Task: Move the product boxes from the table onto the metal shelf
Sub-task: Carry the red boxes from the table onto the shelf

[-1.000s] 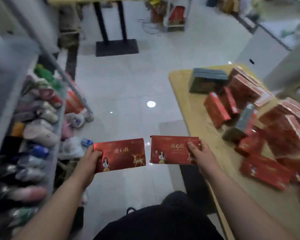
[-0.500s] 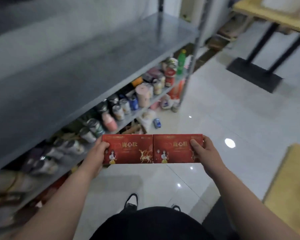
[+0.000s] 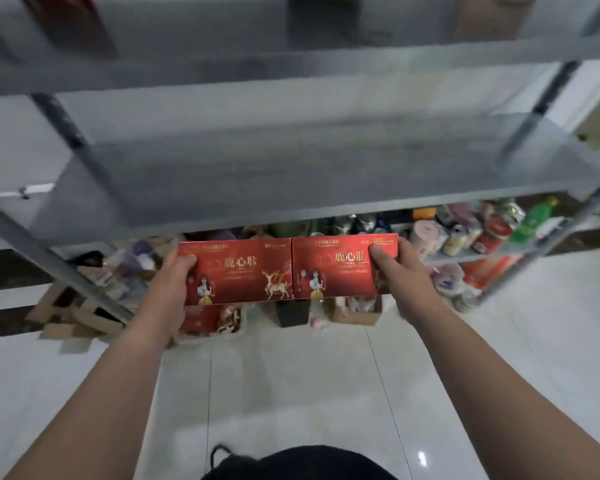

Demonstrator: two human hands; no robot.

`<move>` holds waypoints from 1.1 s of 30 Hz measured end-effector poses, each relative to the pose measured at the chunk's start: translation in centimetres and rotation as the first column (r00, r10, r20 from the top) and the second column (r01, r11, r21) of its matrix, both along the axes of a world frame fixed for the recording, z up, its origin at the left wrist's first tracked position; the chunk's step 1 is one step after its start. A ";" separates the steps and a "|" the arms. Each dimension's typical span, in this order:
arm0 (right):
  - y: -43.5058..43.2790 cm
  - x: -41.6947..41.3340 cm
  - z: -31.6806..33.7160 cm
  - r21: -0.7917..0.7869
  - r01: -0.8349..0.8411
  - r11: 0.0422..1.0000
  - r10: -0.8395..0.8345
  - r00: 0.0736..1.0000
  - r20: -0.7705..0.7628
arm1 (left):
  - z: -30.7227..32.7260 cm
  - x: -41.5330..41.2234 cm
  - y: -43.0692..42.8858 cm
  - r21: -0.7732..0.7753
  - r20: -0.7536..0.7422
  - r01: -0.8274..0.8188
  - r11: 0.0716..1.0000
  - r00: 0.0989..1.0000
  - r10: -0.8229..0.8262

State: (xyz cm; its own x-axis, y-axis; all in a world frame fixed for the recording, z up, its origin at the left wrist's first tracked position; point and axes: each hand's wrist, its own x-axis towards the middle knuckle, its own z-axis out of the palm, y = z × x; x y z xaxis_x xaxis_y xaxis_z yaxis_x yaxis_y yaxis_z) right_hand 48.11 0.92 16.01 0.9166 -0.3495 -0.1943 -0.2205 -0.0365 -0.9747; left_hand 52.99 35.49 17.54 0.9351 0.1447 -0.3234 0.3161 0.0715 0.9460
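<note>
Boxes are sitting side by side in the person's grip, the left box (image 3: pixel 243 271) and the right box (image 3: pixel 336 268) touching end to end. Both are showing glossy red fronts with gold lettering and a small figure, and a gold deer is showing on the left one. The left hand (image 3: pixel 172 289) is gripping the left box's outer end, thumb on the front; the right hand (image 3: pixel 406 275) is gripping the right box's outer end likewise. Both boxes are hanging in the air near the front edge of the grey metal shelf (image 3: pixel 291 174), over a pale tiled floor (image 3: pixel 291 375). On the lower tier cans and jars (image 3: pixel 465 233) are crowding together, beside a green bottle (image 3: pixel 530 220). Each box's long axis is running left to right, with the printed front facing the camera and the text upright.
</note>
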 end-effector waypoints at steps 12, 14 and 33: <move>18.4 14.9 17.3 -0.108 -0.205 0.973 0.231 0.892 0.388 | 15.7 6.5 19.4 -0.069 0.448 -0.149 0.986 0.879 0.164; 20.6 16.7 19.5 -0.138 -0.202 0.970 0.243 0.863 0.444 | 17.7 8.1 21.3 -0.079 0.505 -0.146 0.986 0.847 0.165; 24.2 39.2 28.4 -0.313 -0.200 0.928 0.334 0.817 0.470 | 24.7 32.5 26.8 0.151 0.589 -0.091 0.984 0.808 -0.016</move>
State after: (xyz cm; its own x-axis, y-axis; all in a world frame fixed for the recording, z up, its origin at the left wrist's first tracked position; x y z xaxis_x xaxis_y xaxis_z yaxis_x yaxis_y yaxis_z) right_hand 87.32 25.12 44.38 0.9236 -0.0494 0.3801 0.3548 -0.2653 -0.8965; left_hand 85.48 62.30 42.20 0.9308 0.1845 0.3155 -0.3014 -0.1009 0.9482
